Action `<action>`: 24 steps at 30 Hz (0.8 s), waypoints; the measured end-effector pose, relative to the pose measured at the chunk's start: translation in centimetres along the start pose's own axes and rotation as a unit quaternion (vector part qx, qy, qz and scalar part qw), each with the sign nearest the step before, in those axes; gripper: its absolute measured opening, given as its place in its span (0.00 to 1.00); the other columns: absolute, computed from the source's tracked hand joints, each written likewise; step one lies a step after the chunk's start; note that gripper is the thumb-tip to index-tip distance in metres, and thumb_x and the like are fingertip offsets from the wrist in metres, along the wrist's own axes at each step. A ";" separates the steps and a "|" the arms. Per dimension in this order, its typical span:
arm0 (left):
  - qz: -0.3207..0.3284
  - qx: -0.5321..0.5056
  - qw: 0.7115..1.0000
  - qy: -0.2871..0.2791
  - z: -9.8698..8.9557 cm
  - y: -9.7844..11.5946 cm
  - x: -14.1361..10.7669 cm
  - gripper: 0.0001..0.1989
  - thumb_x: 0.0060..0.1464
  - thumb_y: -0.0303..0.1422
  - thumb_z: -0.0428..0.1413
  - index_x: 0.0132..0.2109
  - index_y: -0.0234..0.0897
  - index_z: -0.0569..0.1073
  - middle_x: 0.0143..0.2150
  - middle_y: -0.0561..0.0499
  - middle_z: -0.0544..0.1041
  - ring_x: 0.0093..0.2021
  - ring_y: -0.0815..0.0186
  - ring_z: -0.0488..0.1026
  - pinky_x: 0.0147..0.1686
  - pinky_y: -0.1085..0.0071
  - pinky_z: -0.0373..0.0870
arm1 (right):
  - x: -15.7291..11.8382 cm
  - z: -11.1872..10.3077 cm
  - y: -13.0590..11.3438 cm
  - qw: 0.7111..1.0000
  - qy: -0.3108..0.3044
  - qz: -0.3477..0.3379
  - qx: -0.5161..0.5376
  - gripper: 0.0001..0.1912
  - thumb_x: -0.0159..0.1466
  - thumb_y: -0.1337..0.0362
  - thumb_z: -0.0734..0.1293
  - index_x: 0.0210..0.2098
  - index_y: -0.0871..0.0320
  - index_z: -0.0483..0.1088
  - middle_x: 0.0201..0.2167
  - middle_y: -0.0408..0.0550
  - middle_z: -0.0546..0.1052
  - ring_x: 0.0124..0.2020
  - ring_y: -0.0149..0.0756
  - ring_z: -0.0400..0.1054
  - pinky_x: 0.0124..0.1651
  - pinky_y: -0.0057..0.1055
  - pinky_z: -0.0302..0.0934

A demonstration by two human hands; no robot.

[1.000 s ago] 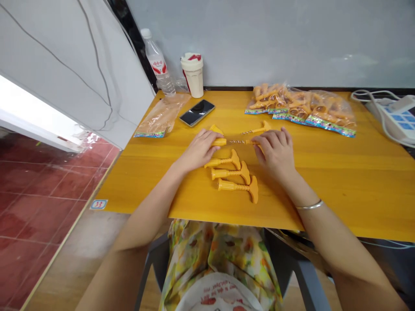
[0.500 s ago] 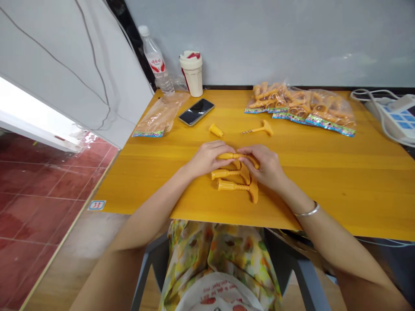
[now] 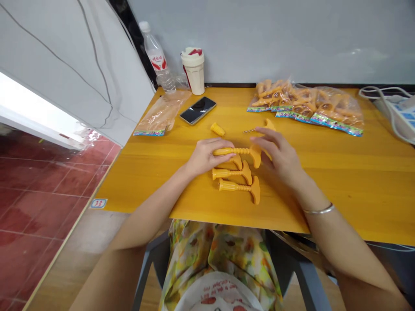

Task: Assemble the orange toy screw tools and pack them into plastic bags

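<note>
My left hand (image 3: 209,156) holds an orange T-handled tool (image 3: 241,150) by its ribbed sleeve, with the curved handle pointing right. Fingers apart, my right hand (image 3: 281,155) hovers just right of that handle, near another T-handle piece (image 3: 269,125) whose metal spiral points left. Under and below my left hand lie more orange tools, one partly hidden, then a middle one (image 3: 231,173) and a front one (image 3: 240,186). A loose orange sleeve (image 3: 217,129) rests behind my left hand.
At the back left stand a water bottle (image 3: 158,60) and a white cup (image 3: 194,71). A phone (image 3: 198,110) and a flat plastic bag (image 3: 162,113) lie near them. Bags of orange parts (image 3: 301,101) sit at the back right, beside a power strip (image 3: 400,112) with cables.
My right hand has let go of the tool's handle and moved right, its fingers spreading. The tool stays in my left hand, its twisted shaft and handle now uncovered.
</note>
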State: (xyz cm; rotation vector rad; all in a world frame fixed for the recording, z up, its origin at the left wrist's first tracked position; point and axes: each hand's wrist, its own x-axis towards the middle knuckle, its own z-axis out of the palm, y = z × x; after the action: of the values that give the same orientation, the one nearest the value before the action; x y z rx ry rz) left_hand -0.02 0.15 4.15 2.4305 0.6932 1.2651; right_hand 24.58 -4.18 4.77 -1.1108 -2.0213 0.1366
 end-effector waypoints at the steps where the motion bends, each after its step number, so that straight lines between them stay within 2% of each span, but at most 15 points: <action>1: 0.004 0.001 1.000 -0.002 0.0 0.0 0.0 0.10 0.60 0.39 0.61 0.42 0.36 0.78 0.37 0.49 0.83 0.36 0.68 0.80 0.39 0.73 0.74 | 0.0 0.0 -0.1 1.000 -0.026 -0.009 -0.010 0.17 0.71 0.51 0.60 0.52 0.51 0.71 0.52 0.56 0.76 0.49 0.46 0.73 0.53 0.48 0.67; 2: 0.014 0.005 1.000 -0.004 0.1 0.1 -0.1 0.10 0.60 0.39 0.61 0.42 0.36 0.78 0.37 0.49 0.83 0.35 0.68 0.80 0.38 0.73 0.74 | -0.1 0.2 -0.4 0.999 -0.051 0.004 0.002 0.18 0.70 0.49 0.61 0.49 0.52 0.72 0.45 0.55 0.79 0.43 0.45 0.75 0.49 0.46 0.69; 4: 0.047 0.031 0.998 -0.011 0.2 0.0 -0.2 0.10 0.62 0.38 0.59 0.43 0.36 0.78 0.36 0.49 0.83 0.34 0.68 0.79 0.36 0.74 0.73 | -0.4 0.8 -1.2 0.989 -0.088 0.085 0.085 0.21 0.70 0.45 0.59 0.46 0.54 0.70 0.29 0.49 0.78 0.28 0.40 0.72 0.35 0.40 0.69; 6: 0.078 0.075 0.994 -0.022 0.3 -0.1 -0.4 0.11 0.63 0.39 0.57 0.43 0.36 0.78 0.35 0.48 0.82 0.34 0.68 0.79 0.35 0.73 0.73 | -0.6 1.4 -2.1 0.947 -0.133 0.198 0.214 0.25 0.71 0.42 0.53 0.46 0.54 0.68 0.18 0.41 0.72 0.16 0.34 0.62 0.23 0.33 0.61; 8: 0.091 0.107 0.990 -0.031 0.4 -0.4 -0.4 0.12 0.64 0.40 0.56 0.43 0.36 0.78 0.35 0.48 0.82 0.34 0.68 0.78 0.35 0.73 0.72 | -0.7 1.8 -2.5 0.892 -0.176 0.273 0.312 0.29 0.71 0.40 0.49 0.45 0.54 0.67 0.15 0.38 0.68 0.12 0.32 0.56 0.18 0.31 0.55; 9: 0.090 0.110 0.989 -0.029 0.4 -0.5 -0.4 0.12 0.65 0.40 0.55 0.43 0.37 0.78 0.35 0.48 0.82 0.33 0.68 0.78 0.35 0.73 0.72 | -0.7 1.8 -2.5 0.884 -0.175 0.287 0.326 0.30 0.71 0.39 0.48 0.46 0.54 0.67 0.15 0.39 0.69 0.12 0.32 0.56 0.19 0.31 0.55; 10: 0.086 0.105 0.990 -0.023 0.3 -0.6 -0.4 0.12 0.64 0.40 0.56 0.43 0.36 0.78 0.35 0.49 0.82 0.33 0.68 0.78 0.35 0.74 0.72 | -0.6 1.7 -2.2 0.894 -0.159 0.284 0.310 0.30 0.71 0.39 0.48 0.48 0.54 0.67 0.17 0.40 0.70 0.13 0.33 0.59 0.20 0.32 0.57; 11: 0.081 0.094 0.992 -0.012 0.3 -0.6 -0.3 0.12 0.64 0.40 0.56 0.43 0.36 0.78 0.35 0.49 0.82 0.33 0.68 0.78 0.34 0.74 0.72 | -0.6 1.5 -1.9 0.918 -0.127 0.268 0.265 0.30 0.71 0.40 0.48 0.51 0.54 0.67 0.19 0.41 0.72 0.16 0.34 0.62 0.22 0.32 0.59; 13: 0.070 0.069 0.995 0.014 0.2 -0.6 -0.2 0.11 0.63 0.40 0.58 0.42 0.36 0.78 0.35 0.49 0.82 0.33 0.69 0.79 0.35 0.75 0.72 | -0.5 1.0 -0.9 0.970 -0.062 0.199 0.121 0.27 0.71 0.42 0.52 0.56 0.53 0.66 0.25 0.45 0.75 0.22 0.36 0.67 0.28 0.33 0.62; 14: 0.065 0.060 0.996 0.022 0.2 -0.6 -0.2 0.11 0.62 0.39 0.59 0.42 0.35 0.78 0.35 0.49 0.82 0.33 0.69 0.79 0.35 0.75 0.73 | -0.5 0.8 -0.5 0.986 -0.046 0.155 0.045 0.26 0.71 0.43 0.54 0.56 0.53 0.67 0.28 0.46 0.76 0.25 0.36 0.69 0.31 0.34 0.63; 17: 0.055 0.048 0.997 0.018 0.1 -0.3 -0.1 0.11 0.62 0.40 0.59 0.41 0.36 0.78 0.36 0.49 0.83 0.34 0.69 0.79 0.36 0.74 0.73 | -0.4 0.5 -0.1 0.993 -0.045 0.053 -0.095 0.25 0.69 0.42 0.57 0.46 0.54 0.74 0.32 0.51 0.76 0.29 0.38 0.68 0.34 0.34 0.61; 19: 0.057 0.051 0.997 0.009 0.1 -0.2 -0.1 0.12 0.62 0.40 0.58 0.42 0.36 0.78 0.36 0.49 0.83 0.34 0.68 0.79 0.36 0.74 0.74 | -0.3 0.6 -0.5 0.994 -0.043 0.044 -0.086 0.29 0.69 0.40 0.54 0.35 0.56 0.74 0.29 0.51 0.74 0.27 0.37 0.65 0.33 0.34 0.58; 20: 0.062 0.056 0.996 0.007 0.2 -0.2 -0.1 0.12 0.62 0.40 0.58 0.42 0.36 0.78 0.35 0.48 0.82 0.34 0.68 0.79 0.36 0.73 0.74 | -0.2 0.7 -0.9 0.996 -0.048 0.062 -0.053 0.31 0.70 0.40 0.52 0.30 0.56 0.73 0.26 0.49 0.72 0.26 0.36 0.63 0.32 0.34 0.57; 22: 0.071 0.071 0.995 0.003 0.3 -0.3 -0.1 0.12 0.63 0.41 0.57 0.43 0.36 0.79 0.35 0.48 0.82 0.34 0.68 0.79 0.35 0.73 0.74 | -0.1 1.1 -1.7 0.988 -0.068 0.130 0.047 0.34 0.71 0.39 0.50 0.25 0.56 0.70 0.21 0.45 0.66 0.23 0.33 0.59 0.30 0.32 0.55; 24: 0.072 0.084 0.994 -0.004 0.5 -0.5 -0.1 0.13 0.64 0.41 0.56 0.44 0.36 0.79 0.34 0.48 0.82 0.33 0.67 0.79 0.35 0.72 0.73 | 0.1 1.4 -2.3 0.964 -0.086 0.205 0.143 0.34 0.70 0.38 0.52 0.23 0.56 0.69 0.18 0.41 0.60 0.21 0.31 0.55 0.27 0.31 0.51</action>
State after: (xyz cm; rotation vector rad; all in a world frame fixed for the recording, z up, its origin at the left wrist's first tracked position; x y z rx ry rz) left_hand 0.23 0.43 3.53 2.6620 0.6569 1.2975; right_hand 22.06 -5.15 4.88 -1.3479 -1.8173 0.7359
